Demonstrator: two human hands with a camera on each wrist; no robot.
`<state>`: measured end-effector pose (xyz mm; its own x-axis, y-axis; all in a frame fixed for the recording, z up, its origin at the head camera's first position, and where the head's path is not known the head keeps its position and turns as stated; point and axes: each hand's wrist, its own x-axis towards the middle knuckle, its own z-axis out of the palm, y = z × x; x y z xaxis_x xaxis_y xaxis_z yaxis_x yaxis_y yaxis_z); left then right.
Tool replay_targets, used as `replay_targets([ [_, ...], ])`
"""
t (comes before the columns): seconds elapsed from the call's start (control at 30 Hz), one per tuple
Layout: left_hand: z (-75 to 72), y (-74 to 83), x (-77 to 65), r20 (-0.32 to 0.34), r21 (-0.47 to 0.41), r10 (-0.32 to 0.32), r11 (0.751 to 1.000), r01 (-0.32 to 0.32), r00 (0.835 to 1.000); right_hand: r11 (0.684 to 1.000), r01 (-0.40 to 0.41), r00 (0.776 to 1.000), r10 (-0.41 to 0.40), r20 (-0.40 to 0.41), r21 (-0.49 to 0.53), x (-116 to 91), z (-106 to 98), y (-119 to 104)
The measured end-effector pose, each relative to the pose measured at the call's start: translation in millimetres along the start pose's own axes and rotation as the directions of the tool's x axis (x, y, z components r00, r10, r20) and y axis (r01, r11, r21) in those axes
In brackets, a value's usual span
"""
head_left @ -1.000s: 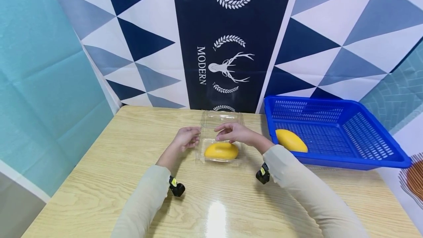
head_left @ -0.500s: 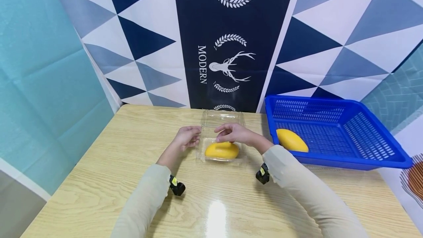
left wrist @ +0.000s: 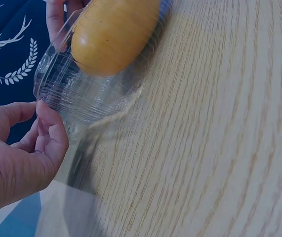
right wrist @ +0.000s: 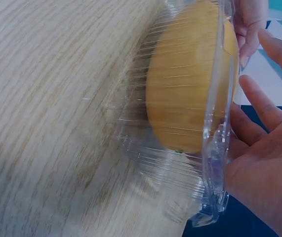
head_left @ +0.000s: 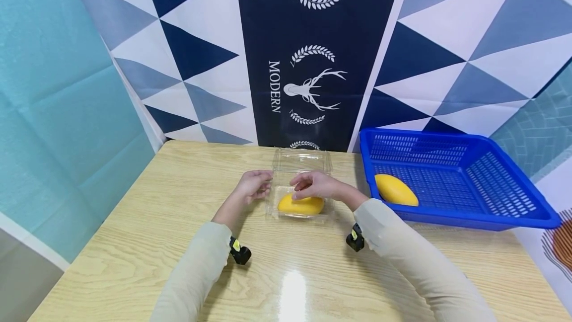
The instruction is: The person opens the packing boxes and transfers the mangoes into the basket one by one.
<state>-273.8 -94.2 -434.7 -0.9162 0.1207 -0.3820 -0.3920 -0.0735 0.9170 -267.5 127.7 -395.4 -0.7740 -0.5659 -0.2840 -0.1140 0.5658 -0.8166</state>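
A yellow mango (head_left: 309,206) lies in the base of a clear plastic clamshell box (left wrist: 66,94), whose lid (head_left: 302,159) is folded back toward the wall. My left hand (head_left: 254,185) pinches the box's left rim between thumb and fingers, seen closely in the left wrist view. Over the mango hovers my right hand (head_left: 318,186), fingers parted and loosely bent, with nothing gripped. In the right wrist view, that hand (right wrist: 266,153) is beside the box's rim, near the mango (right wrist: 190,79); whether a fingertip touches the fruit I cannot tell.
On the right stands a blue plastic basket (head_left: 480,220) with another yellow mango (head_left: 395,190) at its left end. A patterned cloth wall (head_left: 313,34) rises behind the wooden table (head_left: 286,272). Teal cloth (head_left: 67,113) hangs on the left.
My right hand's thumb has dropped lower across the mango, and its gap to the fingers has widened. The left hand stays on the box's rim. The box and mango have not moved.
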Motion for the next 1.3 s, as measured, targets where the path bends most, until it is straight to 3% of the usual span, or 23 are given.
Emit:
replay_targets([
  [0.43,0.2,1.4,-2.0,0.005,0.008,-0.004,1.000,0.004,1.000,0.995,0.015,0.997,-0.008,0.076,-0.102,0.5,7.0,7.9],
  [1.3,1.2,-1.4,2.8,-0.022,0.012,-0.002,1.000,0.003,1.000,0.957,0.020,0.998,-0.004,0.056,-0.290,-0.3,14.3,4.7],
])
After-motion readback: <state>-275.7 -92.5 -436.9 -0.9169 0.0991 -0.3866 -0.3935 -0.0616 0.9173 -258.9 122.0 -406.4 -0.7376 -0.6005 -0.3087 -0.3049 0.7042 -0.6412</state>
